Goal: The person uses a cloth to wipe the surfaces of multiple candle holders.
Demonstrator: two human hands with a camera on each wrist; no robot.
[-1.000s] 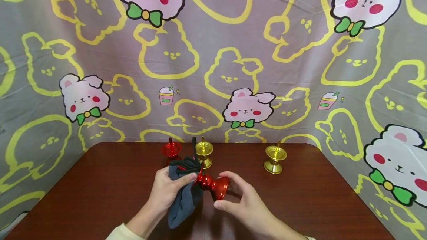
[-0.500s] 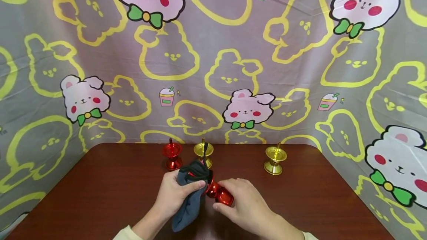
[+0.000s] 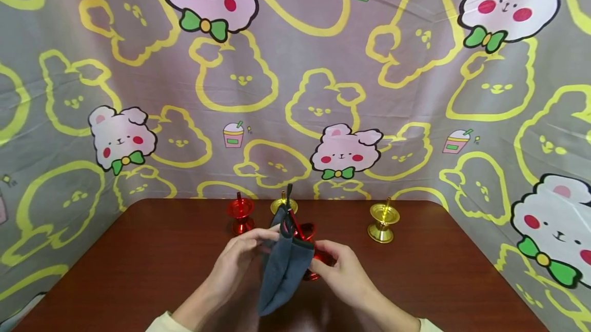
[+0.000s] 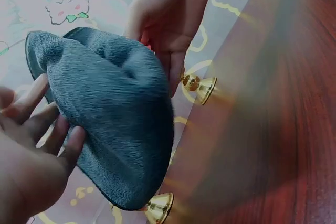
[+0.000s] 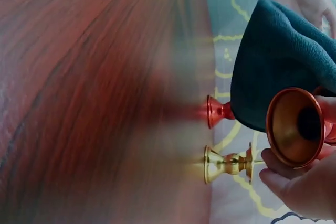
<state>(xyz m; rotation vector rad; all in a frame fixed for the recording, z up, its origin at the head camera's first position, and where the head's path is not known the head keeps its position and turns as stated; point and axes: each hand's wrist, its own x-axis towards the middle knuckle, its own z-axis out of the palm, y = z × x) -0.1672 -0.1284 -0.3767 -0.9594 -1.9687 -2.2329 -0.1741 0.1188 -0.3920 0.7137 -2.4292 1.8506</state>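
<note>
A red metallic candlestick (image 3: 306,231) is gripped in my right hand (image 3: 343,270), tilted above the table. In the right wrist view its hollow base (image 5: 281,129) faces the camera. A blue-grey cloth (image 3: 287,270) with a dark edge and a thin dark loop hangs over the candlestick's front and hides much of it. My left hand (image 3: 235,260) is at the cloth's left side; the left wrist view shows its loosely spread fingers (image 4: 76,142) touching the cloth's edge, some tips hidden behind it.
Behind the hands stand another red candlestick (image 3: 241,216) and a gold one (image 3: 283,204), partly covered by the cloth. A second gold candlestick (image 3: 383,221) stands at the back right. The brown table (image 3: 152,270) meets a patterned fabric backdrop (image 3: 295,91).
My left hand has loosened from its pinch and shifted left. The cloth has swung forward over the candlestick. My right hand has gone from open around the base to gripping the candlestick.
</note>
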